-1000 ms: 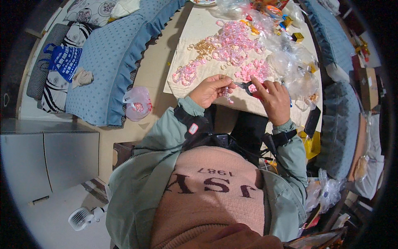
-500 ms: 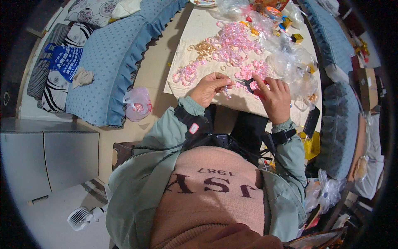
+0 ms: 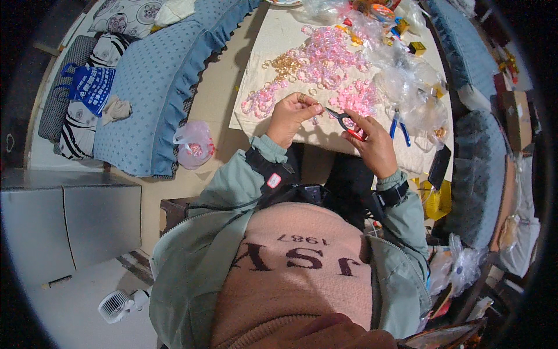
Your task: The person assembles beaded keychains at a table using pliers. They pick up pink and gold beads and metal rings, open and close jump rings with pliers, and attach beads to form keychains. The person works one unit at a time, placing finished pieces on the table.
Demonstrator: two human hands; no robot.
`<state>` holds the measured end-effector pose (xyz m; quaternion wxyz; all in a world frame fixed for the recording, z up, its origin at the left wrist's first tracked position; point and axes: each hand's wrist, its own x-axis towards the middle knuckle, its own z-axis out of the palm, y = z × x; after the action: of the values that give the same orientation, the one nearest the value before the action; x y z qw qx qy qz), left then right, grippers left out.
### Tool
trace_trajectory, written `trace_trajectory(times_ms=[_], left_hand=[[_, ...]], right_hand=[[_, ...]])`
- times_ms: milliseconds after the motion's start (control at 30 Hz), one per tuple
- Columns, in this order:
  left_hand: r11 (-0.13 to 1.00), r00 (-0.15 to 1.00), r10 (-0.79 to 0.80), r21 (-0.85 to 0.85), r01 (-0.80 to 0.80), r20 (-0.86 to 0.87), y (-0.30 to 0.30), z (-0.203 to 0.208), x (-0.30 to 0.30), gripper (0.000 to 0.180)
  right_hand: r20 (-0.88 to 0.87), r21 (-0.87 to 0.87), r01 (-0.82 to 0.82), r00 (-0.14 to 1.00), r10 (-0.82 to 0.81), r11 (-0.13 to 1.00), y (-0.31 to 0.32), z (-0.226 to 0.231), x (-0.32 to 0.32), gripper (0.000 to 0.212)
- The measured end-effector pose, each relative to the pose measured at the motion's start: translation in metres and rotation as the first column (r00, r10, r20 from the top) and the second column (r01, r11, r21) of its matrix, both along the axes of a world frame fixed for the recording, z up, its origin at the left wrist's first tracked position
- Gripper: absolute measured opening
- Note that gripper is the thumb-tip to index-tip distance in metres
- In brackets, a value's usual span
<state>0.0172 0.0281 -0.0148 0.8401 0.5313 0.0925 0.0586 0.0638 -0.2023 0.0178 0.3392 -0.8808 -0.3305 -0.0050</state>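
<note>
My left hand (image 3: 292,118) pinches a small pink beaded strand (image 3: 315,121) over the table's near edge; most of it is hidden by the fingers. Red-handled pliers (image 3: 356,135) are gripped in my right hand (image 3: 376,144). Their dark jaws reach up to the left fingertips; whether they touch the strand I cannot tell. Just beyond both hands lie a pile of pink beads (image 3: 357,98) and a small heap of pink beaded loops (image 3: 261,102). Farther back spreads a larger pile of pink and clear beaded loops (image 3: 330,49), with gold rings (image 3: 283,67) at its left.
Blue-handled pliers (image 3: 401,128) lie on the cloth-covered table (image 3: 270,41), right of my right hand. Crumpled clear plastic bags (image 3: 407,81) crowd the table's right side. A dark phone-like slab (image 3: 439,166) sits at the right edge. Blue-covered seats (image 3: 157,87) flank the table.
My right hand has lowered slightly and turned, bringing the pliers' jaws to the left fingertips. The red handle and the blue-handled pliers behind now show. The left hand has risen slightly.
</note>
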Motion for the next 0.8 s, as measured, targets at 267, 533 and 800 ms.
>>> trace_trajectory(times_ms=[267, 533, 800], left_hand=[[0.999, 0.999, -0.027, 0.043, 0.029, -0.040, 0.001, 0.001, 0.000, 0.017], [0.996, 0.995, -0.084, 0.030, 0.086, -0.054, 0.003, 0.006, -0.001, 0.013], [0.998, 0.998, -0.058, -0.024, 0.058, 0.004, -0.002, 0.010, 0.001, 0.013]], right_hand=[[-0.033, 0.031, -0.015, 0.999, 0.016, 0.999, 0.000, 0.000, 0.001, 0.049], [-0.334, 0.139, 0.022, 0.942, 0.026, 0.990, 0.001, 0.001, 0.000, 0.046], [-0.427, 0.242, 0.044, 0.902, 0.066, 0.969, 0.001, -0.010, 0.003, 0.044]])
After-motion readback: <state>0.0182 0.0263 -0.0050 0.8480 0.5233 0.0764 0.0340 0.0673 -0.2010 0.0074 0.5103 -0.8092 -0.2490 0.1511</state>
